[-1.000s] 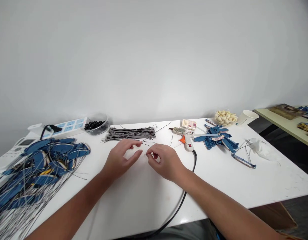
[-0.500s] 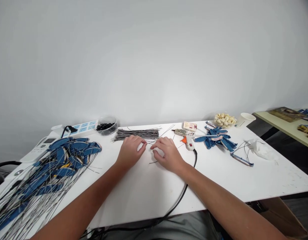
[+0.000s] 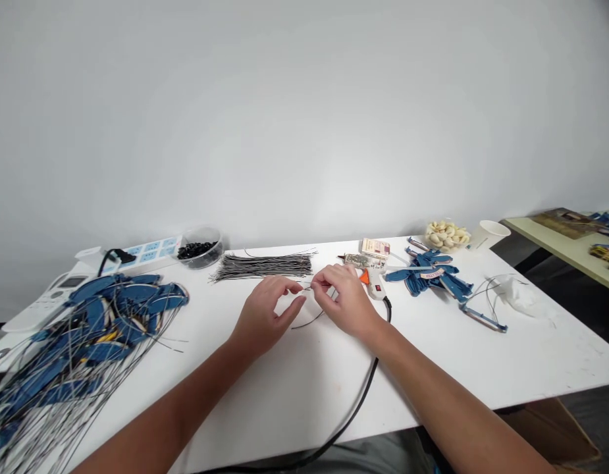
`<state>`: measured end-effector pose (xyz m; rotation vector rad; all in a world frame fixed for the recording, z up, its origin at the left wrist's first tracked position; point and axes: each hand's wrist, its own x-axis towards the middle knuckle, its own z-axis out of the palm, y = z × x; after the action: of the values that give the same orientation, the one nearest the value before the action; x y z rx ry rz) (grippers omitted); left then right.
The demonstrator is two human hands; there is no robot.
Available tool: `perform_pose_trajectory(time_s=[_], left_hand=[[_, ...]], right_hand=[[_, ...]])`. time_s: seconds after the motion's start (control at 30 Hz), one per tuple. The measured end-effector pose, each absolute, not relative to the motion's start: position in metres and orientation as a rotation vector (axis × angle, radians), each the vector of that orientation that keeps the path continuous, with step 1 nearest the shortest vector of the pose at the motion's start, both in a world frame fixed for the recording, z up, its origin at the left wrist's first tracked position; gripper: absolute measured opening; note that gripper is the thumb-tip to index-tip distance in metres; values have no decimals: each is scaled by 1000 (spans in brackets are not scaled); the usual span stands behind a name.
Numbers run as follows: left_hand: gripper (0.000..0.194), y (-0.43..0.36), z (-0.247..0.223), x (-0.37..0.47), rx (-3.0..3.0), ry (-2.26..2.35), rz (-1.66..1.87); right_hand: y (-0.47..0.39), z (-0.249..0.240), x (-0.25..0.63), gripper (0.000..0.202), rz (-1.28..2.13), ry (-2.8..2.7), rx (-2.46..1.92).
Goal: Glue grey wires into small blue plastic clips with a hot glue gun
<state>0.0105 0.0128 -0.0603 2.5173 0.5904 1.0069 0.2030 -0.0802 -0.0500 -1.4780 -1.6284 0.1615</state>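
Note:
A thin dark wire (image 3: 309,322) is pinched between the thumb and fingers of my right hand (image 3: 344,299), its lower end curving down left over the white table. Close beside it, my left hand (image 3: 269,313) has thumb and index finger slightly apart, near the wire's short upper end; whether they touch it is hard to see. Just behind both hands lies a flat bundle of similar dark wires (image 3: 264,265). To the right of my right hand rests a glue gun (image 3: 376,284) with an orange trigger, partly hidden by that hand.
At left, blue fabric-like pieces with long wires (image 3: 111,316) are heaped near a power strip (image 3: 153,252) and a bowl of black bits (image 3: 200,250). At right are blue pieces (image 3: 427,273), a bowl of cream-coloured pieces (image 3: 446,236) and a paper cup (image 3: 489,235). A black cord (image 3: 363,395) crosses the table.
My right hand has closed on a wire and moved slightly right. My left hand has shifted a little right, its thumb and index finger nearing the wire's end. The view has turned slightly.

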Motion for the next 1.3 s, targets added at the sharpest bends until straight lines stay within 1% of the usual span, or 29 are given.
perform_pose_trajectory(time_s=[0.27,0.53,0.63,0.83,1.1,1.3], left_hand=[[10,18,-58,3,2595,480,1191],[16,14,-52,3,2656,425,1268],[15,14,-52,3,2654,394,1283],[21,16,-50,3,2629,341,1267],[15,13,-47,4,2560,323,1300],[24,12,-47,3,2535,325,1340]], right_hand=[[-84,-51,191,14,237,-1597,-1514],[-88,-50,187,15,284,-1588,-1544],[-88,-49,186,15,296,-1590,-1536],[-88,-46,186,16,305,-1590,-1519],[-90,-45,185,16,315,-1605,-1481],[-91,-43,185,15,282,-1595,-1446]])
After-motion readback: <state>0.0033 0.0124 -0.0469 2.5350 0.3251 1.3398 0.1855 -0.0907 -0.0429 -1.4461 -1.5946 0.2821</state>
